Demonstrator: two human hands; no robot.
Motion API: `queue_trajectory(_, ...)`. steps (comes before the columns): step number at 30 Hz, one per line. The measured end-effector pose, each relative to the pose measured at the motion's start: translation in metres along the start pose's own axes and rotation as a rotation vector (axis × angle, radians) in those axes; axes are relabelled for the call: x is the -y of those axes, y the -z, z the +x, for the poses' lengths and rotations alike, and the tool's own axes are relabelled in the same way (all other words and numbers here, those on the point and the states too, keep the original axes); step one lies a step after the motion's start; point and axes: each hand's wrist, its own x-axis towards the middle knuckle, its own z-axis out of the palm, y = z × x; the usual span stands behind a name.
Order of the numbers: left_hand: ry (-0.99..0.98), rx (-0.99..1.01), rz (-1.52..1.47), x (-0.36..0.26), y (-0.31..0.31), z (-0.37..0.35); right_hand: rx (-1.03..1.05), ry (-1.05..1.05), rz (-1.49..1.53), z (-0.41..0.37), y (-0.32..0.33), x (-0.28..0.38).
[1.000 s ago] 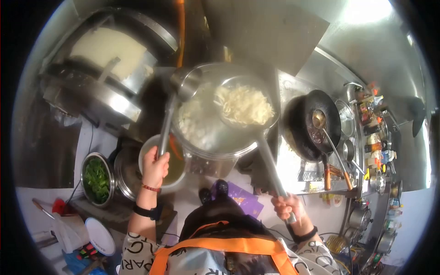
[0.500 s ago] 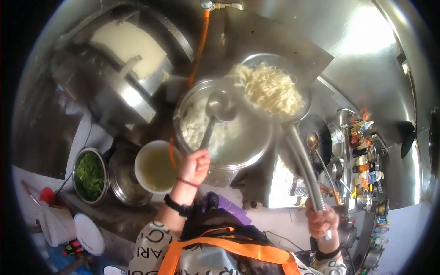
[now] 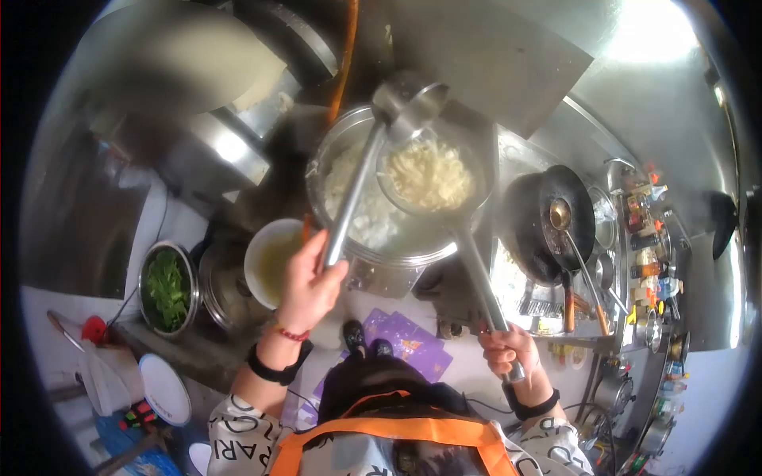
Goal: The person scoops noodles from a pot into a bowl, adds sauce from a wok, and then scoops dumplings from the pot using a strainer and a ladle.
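Note:
My left hand [image 3: 309, 282] is closed around the handle of a metal ladle [image 3: 354, 194]. The ladle's bowl is raised over the far side of a large steel pot [image 3: 385, 274], just beyond the noodles. In my right hand [image 3: 510, 351] is the long metal handle of a strainer [image 3: 480, 274]. Pale noodles [image 3: 431, 176] lie heaped in the strainer, which is over the right part of the pot. Cloudy liquid with white pieces [image 3: 361, 218] shows in the pot to the left of the strainer.
Left of the pot stand a bowl of yellowish liquid [image 3: 278, 258] and a steel bowl of green leaves [image 3: 168, 289]. To the right are a dark wok [image 3: 520, 226] with a ladle [image 3: 582, 270] in it and several bottles [image 3: 647, 254]. An orange hose [image 3: 345, 63] hangs behind the pot.
The strainer of noodles has come down and left, nearer the pot's middle. My left hand has raised the ladle up and away from the liquid.

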Motion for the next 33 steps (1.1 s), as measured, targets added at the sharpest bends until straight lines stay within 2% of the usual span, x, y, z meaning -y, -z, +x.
queue_trajectory(1,-0.020,-0.005,-0.037,0.002,0.007,-0.011,0.002,-0.015,-0.014,-0.003,0.020,0.002)
queue_trajectory(3,0.049,0.027,-0.042,-0.012,0.022,-0.043,0.151,-0.149,0.281,0.002,0.087,-0.009)
queue_trajectory(5,0.000,-0.022,-0.162,0.001,0.029,-0.072,-0.135,0.050,-0.434,0.038,0.108,-0.065)
queue_trajectory(6,0.078,-0.168,-0.183,-0.004,0.021,-0.088,-0.124,0.071,-0.664,0.045,0.068,-0.066)
queue_trajectory(7,0.069,-0.189,-0.171,-0.001,0.025,-0.100,-0.100,0.062,-0.666,0.061,0.071,-0.049)
queue_trajectory(9,0.072,-0.133,-0.339,0.010,0.037,-0.135,0.180,-0.115,0.164,0.072,0.100,-0.033)
queue_trajectory(10,0.081,-0.217,-0.295,0.013,0.031,-0.149,0.178,-0.120,0.166,0.070,0.097,-0.028)
queue_trajectory(14,0.095,-0.273,-0.308,0.033,0.021,-0.184,0.183,-0.166,0.034,0.059,0.096,-0.023)
queue_trajectory(17,0.095,-0.269,-0.225,0.043,0.009,-0.171,0.179,-0.186,0.024,0.054,0.102,-0.027)
queue_trajectory(20,0.067,-0.134,-0.104,0.057,-0.007,-0.124,0.169,-0.179,-0.002,0.039,0.089,-0.025)
queue_trajectory(22,0.099,-0.124,-0.130,0.070,-0.028,-0.089,0.174,-0.153,-0.052,0.033,0.083,-0.026)
queue_trajectory(25,0.085,-0.167,0.015,0.097,-0.057,-0.053,0.171,-0.119,-0.072,0.030,0.078,-0.028)
queue_trajectory(28,0.178,-0.133,-0.035,0.113,-0.071,-0.040,0.115,-0.089,-0.232,0.028,0.063,-0.030)
queue_trajectory(33,0.263,-0.100,-0.215,0.111,-0.089,-0.033,0.090,-0.078,-0.238,0.031,0.066,-0.030)
